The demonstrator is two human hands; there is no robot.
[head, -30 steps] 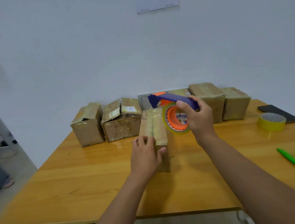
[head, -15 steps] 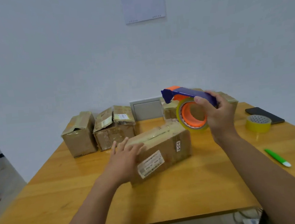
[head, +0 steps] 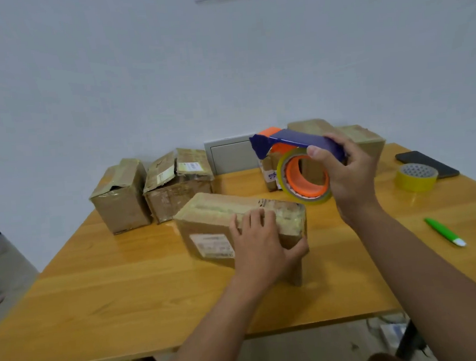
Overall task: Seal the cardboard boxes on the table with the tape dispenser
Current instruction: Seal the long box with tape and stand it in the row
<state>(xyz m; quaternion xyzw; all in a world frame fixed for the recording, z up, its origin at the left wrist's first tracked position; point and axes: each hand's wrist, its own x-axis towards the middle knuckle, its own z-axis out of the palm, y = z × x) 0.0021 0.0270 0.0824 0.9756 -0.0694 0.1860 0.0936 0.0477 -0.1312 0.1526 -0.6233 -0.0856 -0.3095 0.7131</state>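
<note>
**A:** What are the hands gripping?

**B:** The right hand has its grip clenched round the blue handle of the tape dispenser, held in the air above the worktop. The left hand grasps the near right end of a taped cardboard box, fingers on top, thumb round the corner.

**A:** And around them?

**B:** The box lies mid-worktop. Two boxes stand behind it to the left, more behind the dispenser. Far right: a yellow tape roll, a phone, a green pen.
</note>
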